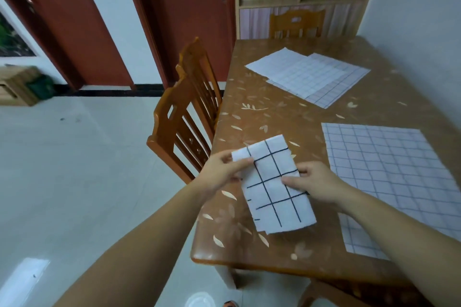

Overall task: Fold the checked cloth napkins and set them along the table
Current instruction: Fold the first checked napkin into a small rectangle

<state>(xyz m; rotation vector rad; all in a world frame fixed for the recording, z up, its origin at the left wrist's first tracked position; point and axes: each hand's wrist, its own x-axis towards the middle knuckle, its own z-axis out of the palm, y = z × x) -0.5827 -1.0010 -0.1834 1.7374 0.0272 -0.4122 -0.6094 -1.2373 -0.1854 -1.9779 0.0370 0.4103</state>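
Note:
A white napkin with black checks (274,192), folded into a narrow strip, hangs just above the near left corner of the brown leaf-patterned table (274,112). My left hand (222,169) pinches its upper left edge. My right hand (316,182) grips its right edge at mid-length. An unfolded checked napkin (389,172) lies flat on the table to the right, partly under my right forearm. At the far end, two or more flat checked napkins (309,75) overlap each other.
Two wooden chairs (184,117) stand along the table's left side, and a third chair (296,23) stands at the far end before a shelf unit. A white wall runs along the table's right side. Pale tiled floor spreads to the left.

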